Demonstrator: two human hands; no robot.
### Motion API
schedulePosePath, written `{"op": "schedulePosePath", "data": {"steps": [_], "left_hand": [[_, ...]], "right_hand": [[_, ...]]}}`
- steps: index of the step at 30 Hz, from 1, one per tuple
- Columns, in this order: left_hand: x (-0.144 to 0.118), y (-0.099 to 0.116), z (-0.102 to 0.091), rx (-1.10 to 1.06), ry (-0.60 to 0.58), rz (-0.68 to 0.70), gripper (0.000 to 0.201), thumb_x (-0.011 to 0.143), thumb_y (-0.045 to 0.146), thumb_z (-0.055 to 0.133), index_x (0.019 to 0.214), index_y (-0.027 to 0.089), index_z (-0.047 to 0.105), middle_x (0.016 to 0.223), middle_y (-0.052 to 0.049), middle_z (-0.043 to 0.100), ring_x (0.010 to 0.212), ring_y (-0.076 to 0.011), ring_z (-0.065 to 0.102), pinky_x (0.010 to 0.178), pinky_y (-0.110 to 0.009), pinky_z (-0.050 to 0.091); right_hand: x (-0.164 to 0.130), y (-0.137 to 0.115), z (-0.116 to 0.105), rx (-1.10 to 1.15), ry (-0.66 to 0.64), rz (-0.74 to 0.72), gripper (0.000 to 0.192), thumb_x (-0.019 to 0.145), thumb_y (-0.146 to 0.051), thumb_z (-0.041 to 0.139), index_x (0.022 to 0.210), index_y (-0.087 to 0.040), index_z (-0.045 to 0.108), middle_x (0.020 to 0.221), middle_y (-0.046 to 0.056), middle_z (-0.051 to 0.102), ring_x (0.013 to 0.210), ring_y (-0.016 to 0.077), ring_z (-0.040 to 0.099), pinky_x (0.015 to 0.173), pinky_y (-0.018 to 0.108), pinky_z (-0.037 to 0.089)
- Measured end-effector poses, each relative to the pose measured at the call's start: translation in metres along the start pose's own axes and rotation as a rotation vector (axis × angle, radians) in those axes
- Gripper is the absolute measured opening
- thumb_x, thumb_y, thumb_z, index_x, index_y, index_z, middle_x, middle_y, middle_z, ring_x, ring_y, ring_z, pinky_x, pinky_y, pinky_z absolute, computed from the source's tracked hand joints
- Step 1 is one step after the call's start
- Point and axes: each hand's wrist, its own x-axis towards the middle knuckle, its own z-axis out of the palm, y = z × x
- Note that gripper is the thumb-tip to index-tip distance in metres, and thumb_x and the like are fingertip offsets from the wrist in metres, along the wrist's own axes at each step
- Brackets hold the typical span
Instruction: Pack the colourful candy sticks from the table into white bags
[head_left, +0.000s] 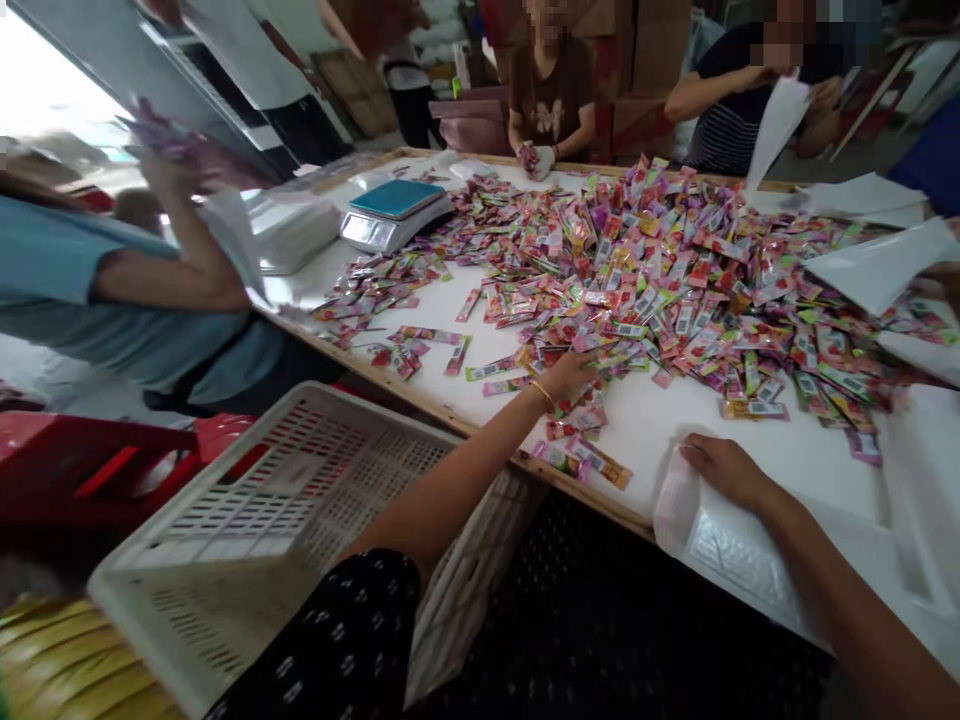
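Note:
My left hand reaches across the white table to the near edge of a big heap of colourful small packets, its fingers on the packets there; a gold bracelet circles the wrist. A few loose packets lie just below that hand. My right hand rests flat on the mouth of a white padded mailer bag that hangs over the table's front edge, pinning it down. Whether the left fingers have closed on packets is not visible.
A white plastic crate stands at my lower left beside red stools. A digital scale sits at the far left of the table. Other people work around the table with white bags, one on the left in a blue shirt.

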Motion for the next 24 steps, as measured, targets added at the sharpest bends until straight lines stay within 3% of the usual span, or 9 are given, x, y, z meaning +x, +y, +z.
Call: {"op": "schedulePosePath", "data": {"steps": [3,7,9,11,14,16,19,22,24], "left_hand": [[0.003,0.004,0.023,0.235,-0.107,0.053,0.014,0.087,0.018,0.043,0.084,0.015,0.057,0.084,-0.008,0.066,0.057,-0.0119,0.059,0.059,-0.029,0.051],[0.024,0.012,0.069,0.382,-0.141,0.179,0.015,0.079,0.026,0.062,0.091,0.017,0.066,0.097,-0.011,0.067,0.097,-0.0241,0.063,0.092,-0.037,0.047],[0.043,0.023,0.088,0.443,-0.035,0.234,0.032,0.081,0.035,0.062,0.105,0.016,0.064,0.107,-0.014,0.064,0.111,-0.028,0.056,0.101,-0.038,0.04],[0.068,0.04,0.104,0.481,0.16,0.236,0.051,0.084,0.046,0.057,0.122,0.011,0.054,0.117,-0.019,0.059,0.115,-0.0299,0.053,0.1,-0.038,0.039],[0.11,0.068,0.12,0.479,0.394,0.093,0.079,0.076,0.053,0.064,0.135,0.008,0.038,0.127,-0.025,0.049,0.119,-0.0339,0.049,0.095,-0.039,0.042],[0.133,0.081,0.124,0.448,0.422,-0.019,0.082,0.072,0.048,0.07,0.136,0.009,0.036,0.129,-0.026,0.045,0.117,-0.0348,0.051,0.091,-0.039,0.044],[0.144,0.078,0.12,0.272,0.317,-0.022,0.059,0.076,0.029,0.069,0.126,0.01,0.046,0.129,-0.025,0.047,0.117,-0.0325,0.051,0.093,-0.037,0.042],[0.122,0.044,0.103,0.09,0.131,0.033,0.036,0.072,0.017,0.069,0.105,0.01,0.059,0.111,-0.015,0.062,0.112,-0.0279,0.054,0.093,-0.032,0.043],[0.095,0.012,0.086,0.011,0.048,0.01,0.025,0.07,0.017,0.069,0.093,0.011,0.062,0.092,-0.007,0.067,0.098,-0.0228,0.06,0.085,-0.029,0.047]], "right_hand": [[-0.002,-0.005,-0.006,-0.07,-0.053,0.042,0.034,0.092,-0.04,0.036,0.097,-0.018,0.061,0.092,0.012,0.068,0.084,0.0236,0.063,0.073,0.032,0.041],[-0.005,-0.015,-0.012,-0.048,-0.126,0.023,0.036,0.09,-0.04,0.043,0.108,-0.016,0.064,0.108,0.015,0.067,0.098,0.0271,0.062,0.082,0.034,0.042],[-0.005,-0.017,-0.011,-0.011,-0.138,0.008,0.034,0.09,-0.038,0.042,0.105,-0.016,0.065,0.105,0.014,0.068,0.095,0.0258,0.063,0.081,0.033,0.042],[-0.002,-0.017,-0.008,0.005,-0.119,0.015,0.032,0.09,-0.035,0.042,0.1,-0.016,0.065,0.099,0.012,0.069,0.089,0.0242,0.063,0.077,0.032,0.041],[0.005,-0.014,0.0,0.034,-0.078,0.063,0.027,0.09,-0.032,0.043,0.09,-0.017,0.066,0.089,0.009,0.069,0.081,0.0211,0.062,0.071,0.029,0.039],[0.008,-0.011,0.004,0.067,-0.054,0.097,0.025,0.089,-0.031,0.044,0.086,-0.019,0.065,0.084,0.006,0.069,0.078,0.0189,0.061,0.068,0.027,0.038],[0.009,-0.007,0.008,0.12,-0.03,0.114,0.024,0.089,-0.03,0.044,0.084,-0.019,0.065,0.079,0.004,0.068,0.073,0.0172,0.059,0.065,0.026,0.036],[0.007,-0.005,0.007,0.179,-0.029,0.086,0.025,0.089,-0.031,0.044,0.084,-0.019,0.065,0.08,0.005,0.068,0.075,0.0182,0.06,0.067,0.027,0.039],[0.005,-0.003,0.006,0.203,-0.044,0.073,0.027,0.089,-0.033,0.044,0.085,-0.018,0.066,0.084,0.006,0.069,0.079,0.0201,0.062,0.07,0.028,0.041]]}}
